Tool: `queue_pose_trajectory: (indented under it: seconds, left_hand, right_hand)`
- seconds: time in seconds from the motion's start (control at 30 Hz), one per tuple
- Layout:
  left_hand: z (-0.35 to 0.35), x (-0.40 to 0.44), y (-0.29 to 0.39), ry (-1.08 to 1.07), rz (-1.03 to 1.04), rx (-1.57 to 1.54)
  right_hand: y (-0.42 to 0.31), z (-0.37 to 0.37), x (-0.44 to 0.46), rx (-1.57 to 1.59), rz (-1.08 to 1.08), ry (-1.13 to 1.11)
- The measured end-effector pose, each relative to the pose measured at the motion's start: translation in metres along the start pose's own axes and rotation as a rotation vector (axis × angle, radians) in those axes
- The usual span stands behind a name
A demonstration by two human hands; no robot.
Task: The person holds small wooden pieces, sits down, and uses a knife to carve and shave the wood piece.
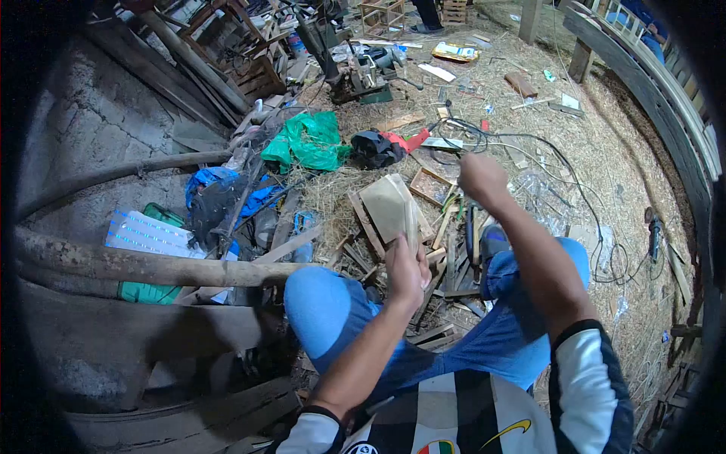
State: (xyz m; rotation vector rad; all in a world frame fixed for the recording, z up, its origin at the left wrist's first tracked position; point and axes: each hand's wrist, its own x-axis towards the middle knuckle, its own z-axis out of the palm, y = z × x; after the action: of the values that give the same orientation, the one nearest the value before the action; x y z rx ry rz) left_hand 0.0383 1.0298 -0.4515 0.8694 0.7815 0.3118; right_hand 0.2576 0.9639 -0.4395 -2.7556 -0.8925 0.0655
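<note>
My left hand [406,271] is closed around the lower edge of a pale flat wooden piece [384,208], tilted up between my knees. A narrow strip runs along its right side, close to my fingers. My right hand [484,180] is raised to the right of that piece, apart from it, and clenched like a fist. What it grips, if anything, is hidden from this angle. Below my right hand a small wooden tray-like frame [431,185] lies on the ground. Dark-handled tools [470,233] rest beside my right shoe.
Wood scraps [435,333] litter the ground between my legs. Ahead are a green plastic bag [310,140], a black bag [376,149] and a metal machine [359,79]. Cables [563,147] loop across the straw on the right. A wooden pole [151,266] crosses at left. Other people are partly visible far off.
</note>
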Motion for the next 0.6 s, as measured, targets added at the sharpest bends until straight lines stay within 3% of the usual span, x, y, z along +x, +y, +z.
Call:
queue_pose_trajectory:
  seconds: [0.1,0.3,0.37,0.6]
  left_hand:
    - [-0.011,0.021,0.019,-0.057,-0.015,-0.147]
    - [-0.011,0.029,0.016,0.010,-0.020,-0.110]
    - [-0.004,0.021,0.021,0.104,-0.059,-0.012]
    - [-0.003,0.027,0.015,0.064,-0.040,-0.009]
  right_hand:
    - [-0.024,-0.017,-0.014,0.062,0.024,-0.011]
    - [-0.074,-0.008,-0.067,0.049,-0.359,-0.122]
    - [-0.079,-0.003,-0.067,0.022,-0.391,-0.183]
    - [-0.076,0.002,-0.057,0.033,-0.303,-0.173]
